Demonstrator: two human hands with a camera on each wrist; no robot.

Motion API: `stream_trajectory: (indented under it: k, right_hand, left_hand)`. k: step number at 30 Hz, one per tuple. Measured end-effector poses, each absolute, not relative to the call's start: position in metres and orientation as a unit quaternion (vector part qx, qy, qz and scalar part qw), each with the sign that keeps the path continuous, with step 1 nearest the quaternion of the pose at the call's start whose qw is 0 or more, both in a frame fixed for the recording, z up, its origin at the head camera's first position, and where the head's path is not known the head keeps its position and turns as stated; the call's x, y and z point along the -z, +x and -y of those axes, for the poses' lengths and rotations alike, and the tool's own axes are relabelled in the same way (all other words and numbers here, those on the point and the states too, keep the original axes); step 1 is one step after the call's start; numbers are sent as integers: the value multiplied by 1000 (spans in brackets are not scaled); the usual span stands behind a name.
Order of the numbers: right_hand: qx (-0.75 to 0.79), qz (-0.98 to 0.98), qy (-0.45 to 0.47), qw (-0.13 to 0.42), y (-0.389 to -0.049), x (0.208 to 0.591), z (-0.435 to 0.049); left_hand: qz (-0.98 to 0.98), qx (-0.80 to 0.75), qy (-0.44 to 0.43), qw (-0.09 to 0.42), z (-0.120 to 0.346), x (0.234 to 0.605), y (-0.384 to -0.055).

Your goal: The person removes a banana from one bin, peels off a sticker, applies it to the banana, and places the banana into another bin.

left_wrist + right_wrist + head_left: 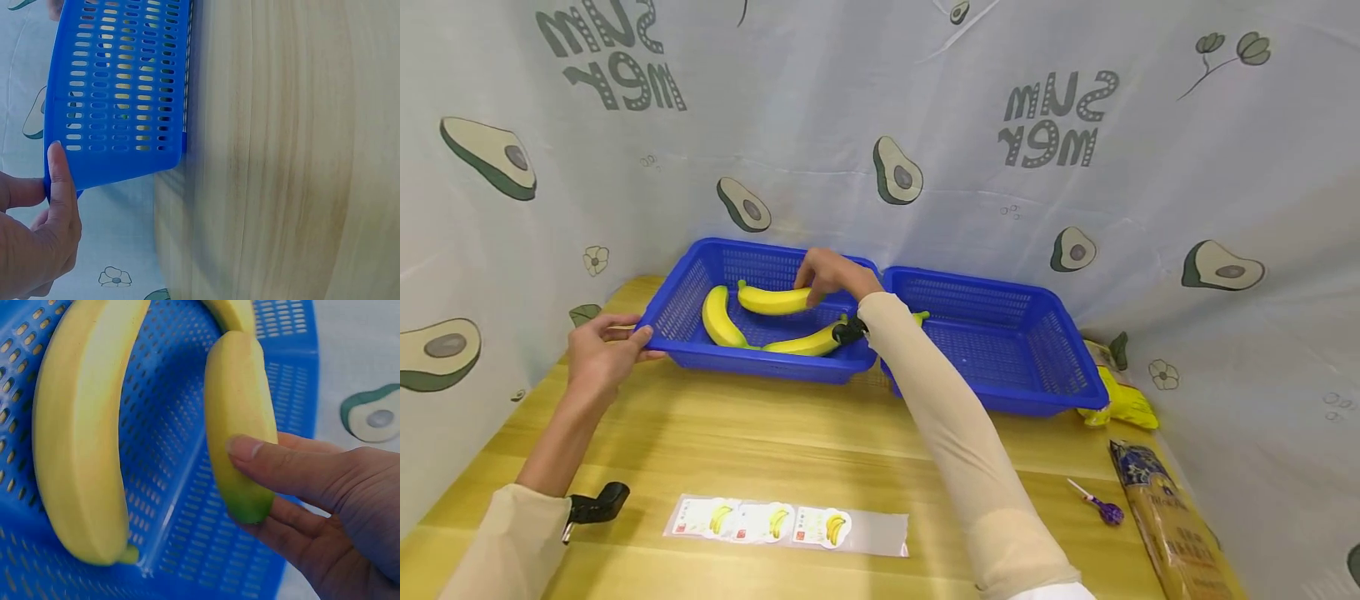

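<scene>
Right hand (827,273) has the back banana (771,302): thumb and fingers clamped on its green-tipped end, clear in right wrist view. That banana is inside the left basket (760,364), toward the back wall; can't tell if lifted or resting. 2 more in the same basket: left banana (721,318) along the left side, front banana (805,343) along the front wall, their ends close together near the front.

Left hand (606,346): thumb and fingers clamped on that basket's rim, front-left corner.

Right basket (992,358) sits just beside it; a yellow thing with a green tip (920,318) there, mostly hidden by the right sleeve (940,408). Both baskets blue, perforated, on a wood-grain surface (737,442).

In front: clear strip (883,533) with 3 banana stickers (812,525). Far right: purple-wrapped lollipop (1108,511), brown packet (1172,525) near it, yellow packet (1127,406) by the right basket's corner. Behind: white curtain (820,83), avocado print, mirrored "summer" lettering.
</scene>
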State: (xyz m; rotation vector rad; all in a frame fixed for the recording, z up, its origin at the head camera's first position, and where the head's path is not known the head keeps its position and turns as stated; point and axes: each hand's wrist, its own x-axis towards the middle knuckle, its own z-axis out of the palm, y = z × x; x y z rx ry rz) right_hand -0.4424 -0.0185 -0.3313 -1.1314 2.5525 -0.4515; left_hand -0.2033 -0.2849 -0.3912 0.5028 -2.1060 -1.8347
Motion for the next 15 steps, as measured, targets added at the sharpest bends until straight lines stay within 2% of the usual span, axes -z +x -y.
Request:
stream_trajectory:
  k: [15]
  right_hand:
    - [209,-857,-457,113,-397,288,-50]
  left_hand:
    - [676,699,186,141,284,393,-196]
